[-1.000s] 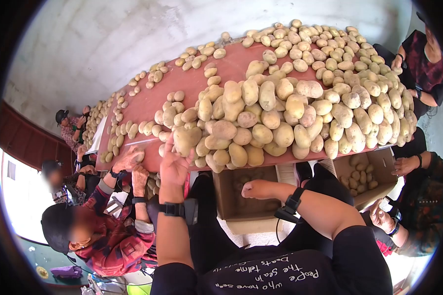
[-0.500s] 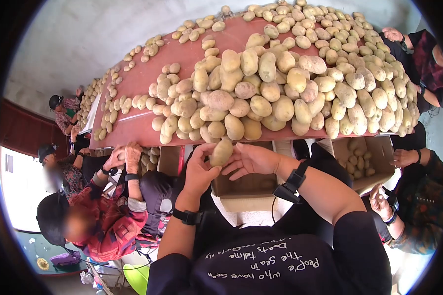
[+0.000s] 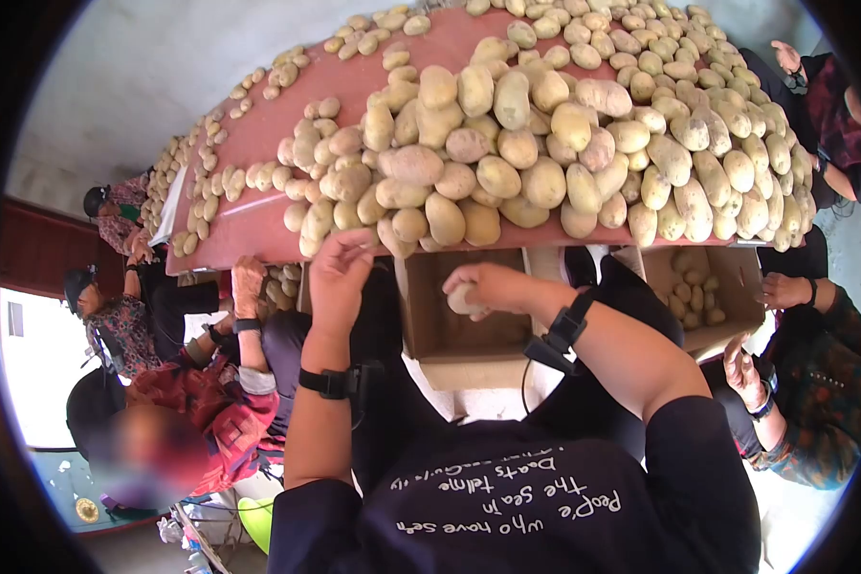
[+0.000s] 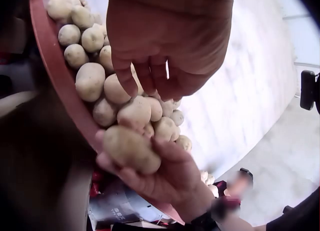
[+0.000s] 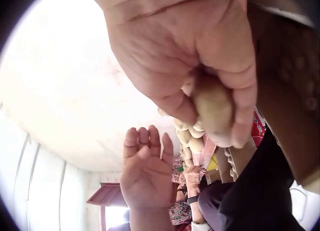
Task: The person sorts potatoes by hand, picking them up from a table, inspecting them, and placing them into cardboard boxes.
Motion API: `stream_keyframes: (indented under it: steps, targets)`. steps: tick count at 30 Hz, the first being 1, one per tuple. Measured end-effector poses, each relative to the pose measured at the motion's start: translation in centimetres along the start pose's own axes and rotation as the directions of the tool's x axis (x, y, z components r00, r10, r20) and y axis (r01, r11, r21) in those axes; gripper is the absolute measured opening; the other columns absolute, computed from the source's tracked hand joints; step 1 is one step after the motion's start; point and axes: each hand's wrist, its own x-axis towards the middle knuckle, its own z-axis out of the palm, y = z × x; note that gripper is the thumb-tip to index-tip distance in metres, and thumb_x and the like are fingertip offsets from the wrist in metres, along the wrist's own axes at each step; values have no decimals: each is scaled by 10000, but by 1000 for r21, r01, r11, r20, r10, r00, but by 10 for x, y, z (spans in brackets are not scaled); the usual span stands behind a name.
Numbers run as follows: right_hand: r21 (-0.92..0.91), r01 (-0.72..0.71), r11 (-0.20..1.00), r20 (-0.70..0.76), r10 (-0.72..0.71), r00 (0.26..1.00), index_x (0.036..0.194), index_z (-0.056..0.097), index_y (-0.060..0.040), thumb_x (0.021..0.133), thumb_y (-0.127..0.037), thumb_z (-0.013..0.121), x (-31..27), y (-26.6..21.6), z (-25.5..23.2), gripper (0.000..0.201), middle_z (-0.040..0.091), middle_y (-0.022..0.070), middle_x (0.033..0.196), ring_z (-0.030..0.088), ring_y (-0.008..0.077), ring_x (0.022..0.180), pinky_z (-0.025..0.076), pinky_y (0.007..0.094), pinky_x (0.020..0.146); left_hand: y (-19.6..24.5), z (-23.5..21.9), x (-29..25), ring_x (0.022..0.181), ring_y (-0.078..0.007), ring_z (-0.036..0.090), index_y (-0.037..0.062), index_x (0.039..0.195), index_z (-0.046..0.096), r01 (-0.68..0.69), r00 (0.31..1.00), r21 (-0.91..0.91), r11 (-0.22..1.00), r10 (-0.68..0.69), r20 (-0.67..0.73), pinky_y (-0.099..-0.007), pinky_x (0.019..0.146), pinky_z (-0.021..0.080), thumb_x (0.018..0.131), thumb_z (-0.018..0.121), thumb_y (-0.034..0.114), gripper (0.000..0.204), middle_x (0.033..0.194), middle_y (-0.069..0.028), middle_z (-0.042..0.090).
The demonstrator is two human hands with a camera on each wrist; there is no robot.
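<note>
My right hand [image 3: 499, 289] grips a potato [image 3: 463, 298] over the cardboard box [image 3: 464, 373] below the table edge. In the right wrist view the thumb and fingers clasp this smooth yellowish potato [image 5: 214, 108] from both sides. My left hand [image 3: 342, 273] is raised at the table's near edge, close to the potato pile [image 3: 507, 143], its fingers slightly bent and holding nothing. The left wrist view has that hand [image 4: 172, 45] hanging over several potatoes [image 4: 117, 88]. Below it there, another hand [image 4: 172, 176] holds a potato [image 4: 131, 150].
The red table [image 3: 258, 215] bears potatoes in heaps and loose rows. To the right stands a second box [image 3: 727, 335] with potatoes. A person in a red patterned jacket [image 3: 230, 430] sits close on my left, with others farther off; more people sit at right.
From the pile, the left hand brought a potato to the middle, where both hands met around it. Now the right hand has the potato over the box, and the left is back near the pile.
</note>
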Motion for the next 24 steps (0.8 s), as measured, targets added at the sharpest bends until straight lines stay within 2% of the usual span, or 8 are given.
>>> stream_keyframes:
  steps: [2,5,8,10,13,16,19,24]
  targets:
    - [-119,-39,992,-39,34,999,1181,574,-33,858,-120,555,5,7,0,335,586,93,1073,578,192,980,555,341,750,10,-10,28,992,-138,574,-20,1120,564,-44,992,56,997,51,-116,-271,901,448,832,560,-55,290,1060,-68,615]
    - [-171,-91,981,-66,81,995,1174,585,-40,850,-199,579,11,13,0,361,593,83,1046,580,185,921,542,342,716,5,-30,81,1023,-146,572,-29,1146,547,-151,984,211,966,169,-66,-277,914,446,833,568,-41,315,1070,-73,611]
    - [-246,-108,963,-87,89,992,1099,629,-50,846,-288,580,13,13,-1,351,625,71,962,592,173,846,519,339,678,18,-20,121,1016,-168,588,-15,1163,554,-139,984,311,940,168,-67,-294,894,468,804,613,13,365,1104,-94,617]
    - [-327,-77,942,-112,43,993,1037,647,-42,838,-297,591,15,15,-1,328,638,66,905,598,164,817,509,329,680,20,-10,145,1014,-205,605,-8,1182,552,-94,990,323,942,124,-72,-321,875,489,774,680,89,439,1118,-119,621]
    - [-394,7,919,-129,-63,990,954,660,-35,840,-309,596,24,31,-4,304,660,57,844,608,152,772,492,308,704,15,5,172,1027,-232,606,-8,1214,533,-115,991,572,812,129,15,-344,875,493,757,716,141,515,1139,-148,611]
    - [-343,-15,939,-126,-31,992,971,657,-41,853,-311,583,21,24,-4,304,665,64,878,612,160,796,487,318,731,12,20,182,1031,-254,605,-6,1232,516,-40,999,607,794,45,6,-356,878,490,741,749,199,580,1147,-174,604]
    - [-405,72,911,-79,-114,990,987,652,-39,862,-319,569,11,12,-2,318,648,66,877,600,162,797,479,321,742,11,24,186,1000,-246,611,-4,1238,508,-18,1000,626,780,13,11,-348,855,496,740,752,222,599,1137,-174,605]
    - [-441,10,897,-26,-24,999,985,657,-18,864,-297,565,7,5,1,318,667,111,900,618,218,847,476,345,772,11,19,186,933,-223,624,0,1238,502,-19,1000,595,804,11,18,-329,802,513,812,669,215,505,1119,-150,608]
